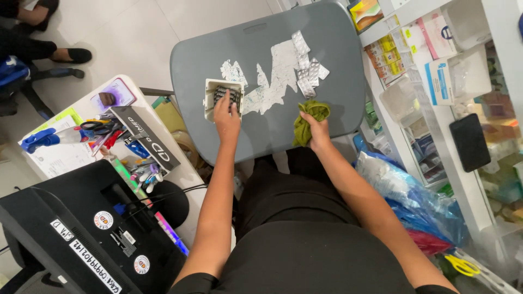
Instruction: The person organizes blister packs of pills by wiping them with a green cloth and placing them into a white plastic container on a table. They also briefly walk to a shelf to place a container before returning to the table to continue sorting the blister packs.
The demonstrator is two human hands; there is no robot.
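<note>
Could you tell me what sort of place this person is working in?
Probably a pharmacy or drug store: silver blister packs lie on the grey stool top, shelves of small medicine boxes stand at the right, and the left hand rests on a box of pill strips.

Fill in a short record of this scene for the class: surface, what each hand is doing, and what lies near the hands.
Surface: grey tabletop with worn white patches
Left hand: rests on dark blister strips in a small white box
Right hand: grips a green cloth
Near the hands: silver blister packs lying loose on the tabletop
Right side: shelves with boxes
</note>
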